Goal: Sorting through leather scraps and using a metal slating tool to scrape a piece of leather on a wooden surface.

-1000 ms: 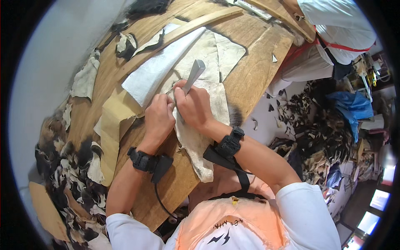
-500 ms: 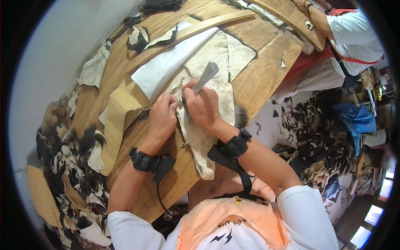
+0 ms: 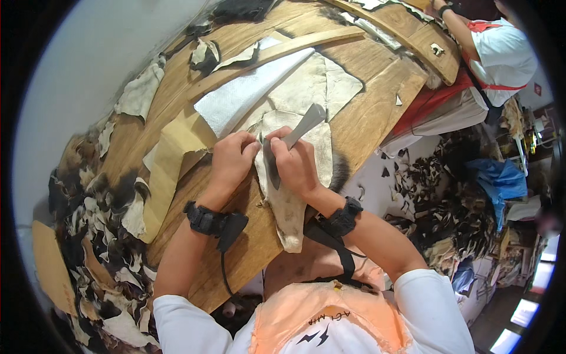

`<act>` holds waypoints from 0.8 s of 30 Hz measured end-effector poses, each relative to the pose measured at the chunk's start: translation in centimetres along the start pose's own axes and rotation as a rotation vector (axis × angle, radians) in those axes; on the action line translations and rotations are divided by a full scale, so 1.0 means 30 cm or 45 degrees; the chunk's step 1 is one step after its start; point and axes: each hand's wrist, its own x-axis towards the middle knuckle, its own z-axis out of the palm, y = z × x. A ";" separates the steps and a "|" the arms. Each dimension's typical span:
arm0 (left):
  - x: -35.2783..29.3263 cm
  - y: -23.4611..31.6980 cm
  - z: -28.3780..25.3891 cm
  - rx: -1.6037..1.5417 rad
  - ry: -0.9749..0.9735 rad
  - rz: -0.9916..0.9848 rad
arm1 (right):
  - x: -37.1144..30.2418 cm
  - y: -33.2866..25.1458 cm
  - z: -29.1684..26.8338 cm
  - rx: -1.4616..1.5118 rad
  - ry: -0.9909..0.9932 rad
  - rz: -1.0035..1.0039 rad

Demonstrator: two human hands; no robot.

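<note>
A pale fur pelt (image 3: 290, 206), skin side up with dark fur showing at its edge, lies across the wooden table (image 3: 377, 118), its narrow end at the near edge. My right hand (image 3: 296, 168) is closed round a grey metal knife (image 3: 308, 123). The knife's broad handle slants up to the right, and its dark blade points down along the pelt's left part. My left hand (image 3: 232, 162) pinches the pelt's left edge beside the blade; the fingertips partly hide the grip. Another pale skin piece (image 3: 339, 85) lies beyond my hands.
White folded sheet (image 3: 236, 94), tan paper (image 3: 171, 147) and a long wooden strip (image 3: 283, 53) lie on the left and far side. Fur scraps (image 3: 112, 265) heap at the left; more scraps (image 3: 436, 206) cover the floor at right. A co-worker (image 3: 501, 53) stands at the far right.
My right hand and the knife have moved slightly nearer to me, the blade now lower on the pelt. My left hand keeps its pinch. The view has shifted a little.
</note>
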 end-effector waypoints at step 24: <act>-0.158 0.093 -0.095 -0.243 0.101 0.148 | -0.051 0.014 0.014 -0.242 -0.007 -0.151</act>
